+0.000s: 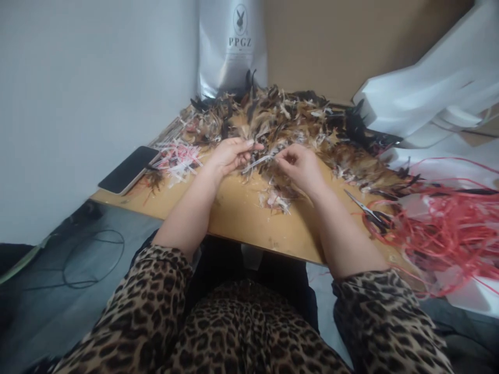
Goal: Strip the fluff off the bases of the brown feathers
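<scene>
My left hand (234, 156) is over the front of a heap of brown and black feathers (268, 111). Its thumb and forefinger are pinched together, but what lies between them is too small to make out. Close by on the right, my right hand (298, 162) has its fingers closed at the end of a thin white strip (258, 163). The strip slants down toward the left hand's fingers. Below the hands lies a small pile of whitish and pink scraps (275, 200) on the tan tabletop (241, 210).
A dark-screened phone (129, 169) lies at the left edge beside pink and white strips (180, 158). Scissors (368, 210) and tangled red string (452, 234) are at the right. A silver bag (233, 49) stands behind the feathers. White sheeting (424, 93) juts in at the right.
</scene>
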Demonstrator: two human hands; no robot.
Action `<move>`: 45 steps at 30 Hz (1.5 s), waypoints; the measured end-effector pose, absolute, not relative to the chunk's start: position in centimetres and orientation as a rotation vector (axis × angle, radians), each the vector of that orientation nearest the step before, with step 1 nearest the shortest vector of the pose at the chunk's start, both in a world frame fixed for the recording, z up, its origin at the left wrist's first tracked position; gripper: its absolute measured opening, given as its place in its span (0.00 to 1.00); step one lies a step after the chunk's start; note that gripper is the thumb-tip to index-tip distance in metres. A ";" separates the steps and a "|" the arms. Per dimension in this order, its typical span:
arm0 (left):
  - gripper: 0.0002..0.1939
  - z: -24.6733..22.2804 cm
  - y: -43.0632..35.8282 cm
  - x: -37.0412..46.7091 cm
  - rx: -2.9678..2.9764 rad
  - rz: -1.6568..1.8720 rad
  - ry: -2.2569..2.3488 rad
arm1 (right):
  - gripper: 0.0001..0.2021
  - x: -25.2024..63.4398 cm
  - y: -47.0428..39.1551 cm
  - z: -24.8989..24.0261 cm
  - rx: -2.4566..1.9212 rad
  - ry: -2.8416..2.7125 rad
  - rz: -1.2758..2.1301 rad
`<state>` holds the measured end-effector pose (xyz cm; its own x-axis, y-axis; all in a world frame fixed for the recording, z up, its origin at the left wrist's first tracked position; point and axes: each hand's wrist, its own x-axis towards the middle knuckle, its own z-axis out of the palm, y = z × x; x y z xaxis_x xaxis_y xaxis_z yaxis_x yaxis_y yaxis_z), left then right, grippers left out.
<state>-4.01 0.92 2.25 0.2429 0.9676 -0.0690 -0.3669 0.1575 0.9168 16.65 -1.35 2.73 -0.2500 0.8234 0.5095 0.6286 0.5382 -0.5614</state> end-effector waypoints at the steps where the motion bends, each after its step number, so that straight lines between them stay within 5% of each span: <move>1: 0.09 2.1 0.9 -4.0 0.923 1.065 0.794 | 0.05 17.1 -1.3 2.6 -1.164 -1.954 0.246; 8: 0.04 1.6 0.6 -3.5 0.842 0.790 0.685 | 0.05 18.8 -0.2 1.7 -1.169 -1.843 0.039; 26: 0.12 1.0 0.2 -2.0 0.725 0.763 0.650 | 0.04 20.0 0.9 0.8 -1.308 -1.718 0.003; 33: 0.12 1.1 0.4 -2.3 0.723 0.795 0.639 | 0.10 18.9 -0.1 1.9 -1.249 -1.620 0.329; 40: 0.13 1.2 0.1 -2.1 0.738 0.794 0.636 | 0.18 16.1 -2.2 2.5 -1.066 -1.611 1.275; 45: 0.09 1.3 0.2 -1.9 0.740 0.853 0.686 | 0.16 16.4 -1.9 1.9 -1.159 -1.715 1.196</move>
